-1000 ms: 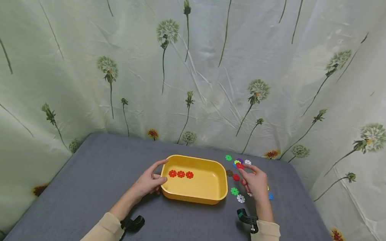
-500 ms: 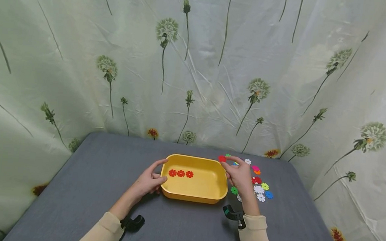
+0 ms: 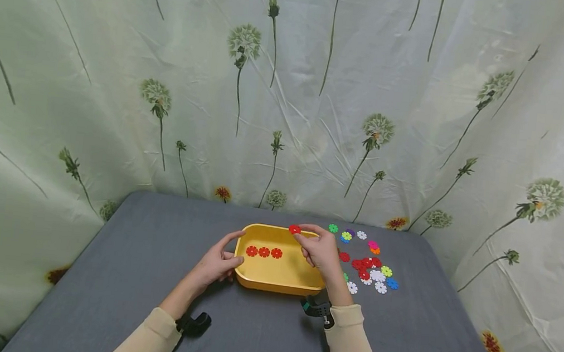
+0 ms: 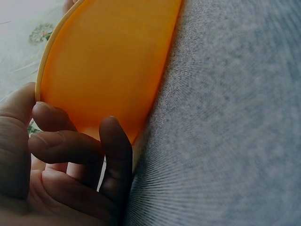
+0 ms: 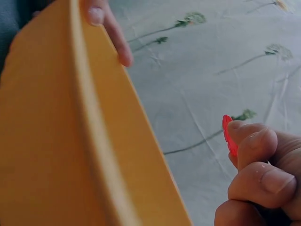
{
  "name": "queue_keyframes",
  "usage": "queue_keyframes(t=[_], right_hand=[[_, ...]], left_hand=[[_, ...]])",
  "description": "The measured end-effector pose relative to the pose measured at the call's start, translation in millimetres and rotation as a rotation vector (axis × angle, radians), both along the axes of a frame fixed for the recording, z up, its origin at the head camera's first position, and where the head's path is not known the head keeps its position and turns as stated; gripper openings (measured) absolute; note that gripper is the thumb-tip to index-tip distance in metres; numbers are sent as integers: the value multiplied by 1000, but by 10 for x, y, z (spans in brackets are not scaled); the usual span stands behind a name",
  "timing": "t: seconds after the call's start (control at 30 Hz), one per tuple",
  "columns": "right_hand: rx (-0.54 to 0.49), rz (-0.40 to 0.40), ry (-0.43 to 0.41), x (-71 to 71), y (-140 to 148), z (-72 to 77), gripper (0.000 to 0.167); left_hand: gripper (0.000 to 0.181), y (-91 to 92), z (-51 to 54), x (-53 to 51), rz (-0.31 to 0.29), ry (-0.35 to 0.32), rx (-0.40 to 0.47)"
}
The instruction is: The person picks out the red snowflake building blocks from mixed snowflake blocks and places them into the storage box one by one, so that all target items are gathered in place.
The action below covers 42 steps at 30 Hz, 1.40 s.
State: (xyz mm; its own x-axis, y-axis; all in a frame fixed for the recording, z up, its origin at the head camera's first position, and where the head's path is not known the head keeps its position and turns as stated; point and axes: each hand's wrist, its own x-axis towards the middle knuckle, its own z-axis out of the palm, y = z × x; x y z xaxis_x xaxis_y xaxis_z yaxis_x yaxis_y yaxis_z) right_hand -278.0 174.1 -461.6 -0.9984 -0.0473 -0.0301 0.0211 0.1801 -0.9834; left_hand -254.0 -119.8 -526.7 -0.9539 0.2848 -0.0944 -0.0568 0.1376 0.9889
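Observation:
My left hand (image 3: 215,262) grips the left end of a yellow plastic tub (image 3: 272,287), thumb at the rim; in the left wrist view its other fingers curl by the outer wall (image 4: 106,61). My right hand (image 3: 323,253) pinches a red flower-shaped interlocking disc (image 3: 294,229) between thumb and fingertips, above the tub's far side. The right wrist view shows this red disc (image 5: 227,134) nearly edge-on. Inside the tub, three red discs (image 3: 264,252) form a row toward the left; the right hand covers part of the tub's right end.
Right of the tub, loose discs lie scattered on the grey cloth-covered table (image 3: 166,233): several red ones (image 3: 366,263), white ones (image 3: 378,275), a blue one (image 3: 392,284), a green one (image 3: 333,228). A dandelion-print curtain (image 3: 297,116) hangs behind the table.
My right hand has carried the red disc leftward from the scattered pieces to above the tub. The left hand and the tub have stayed in place.

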Motion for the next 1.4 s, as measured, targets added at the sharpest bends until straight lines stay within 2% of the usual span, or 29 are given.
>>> queue_keyframes(t=[0.47,0.77,1.0,1.4], right_hand=[[115,-31,-60,-78,-186,-227,39],[286,-37,-21,-83,-190,-260,34],[446,-74,8,-70,-205,-277,30],[534,-24,-24,-35,-213,-292,29]], left_hand=[[71,-1,-10,-6,11,7,-4],[73,3,15,10,8,-2,-2],[72,24,10,6,26,-10,-12],[72,23,20,21,29,-18,-5]])
